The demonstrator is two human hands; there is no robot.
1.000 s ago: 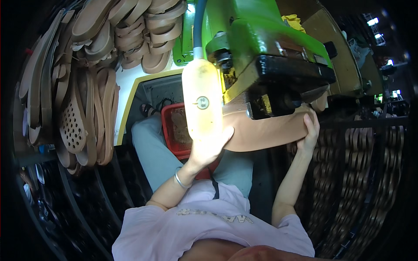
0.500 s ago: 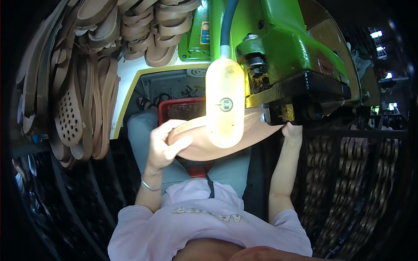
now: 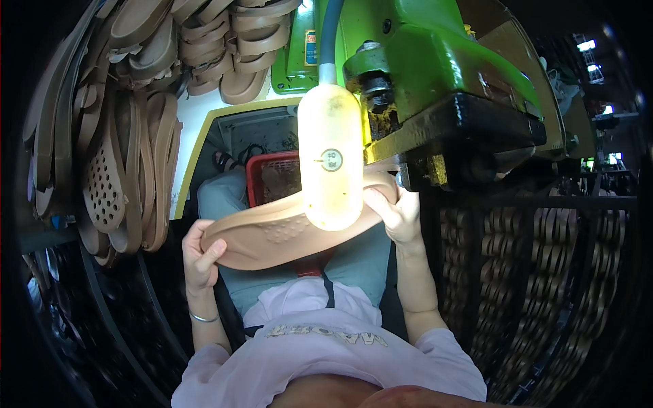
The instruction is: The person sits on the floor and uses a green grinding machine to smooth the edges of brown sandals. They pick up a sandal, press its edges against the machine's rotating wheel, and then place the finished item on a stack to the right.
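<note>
**You hold one tan sole with both hands**

The sole point(image 3: 272, 234) is stretched out between your two hands, right under the lamp point(image 3: 331, 160). Your left hand point(image 3: 202, 255) grips its left end, with the thumb on top and the fingers curled below. Your right hand point(image 3: 398, 212) grips its right end, close up by the black foot of the green machine point(image 3: 435, 75). Both hands are closed on the sole.

The sole is tan, thin and bendy. It sags a little in the middle like a shallow boat. It is smooth, with a small patch of dots pressed into it near the middle. The lamp hides part of its right half.

The lamp is a long, rounded, glowing yellow bulb on a blue hose. The machine is shiny green with a dark, worn bottom edge.

Your left arm comes up from below, bent at the wrist, with a thin silver bangle point(image 3: 204, 317) on it. Your right arm reaches straight up, and the hand tips in toward the machine.

Just past the sole, between your hands, is a red basket point(image 3: 262, 178). Out past your left hand hang many more tan soles point(image 3: 122, 170), some with rows of holes. Past your right hand are dark racks point(image 3: 544, 272) full of soles.
</note>
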